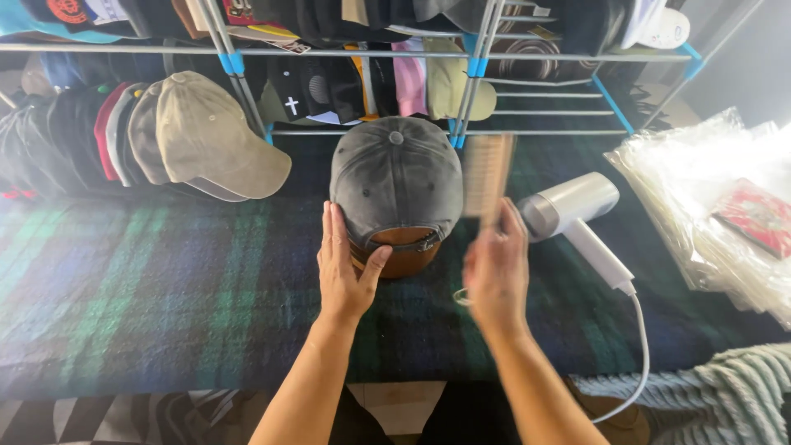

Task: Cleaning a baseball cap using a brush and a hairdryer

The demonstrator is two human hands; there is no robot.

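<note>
L hand [344, 268] steadies grey cap [397, 177], fingers flat against it; R hand [497, 272] fingers pinch blurred brush [488, 177]. Brushing step, I'd say; next needs light strokes.

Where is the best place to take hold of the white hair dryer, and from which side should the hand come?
Probably grip the hair dryer by its slim handle, coming from above. It lies flat on the plaid cloth, handle bare, slanting toward its cord, clear of the right hand.
</note>
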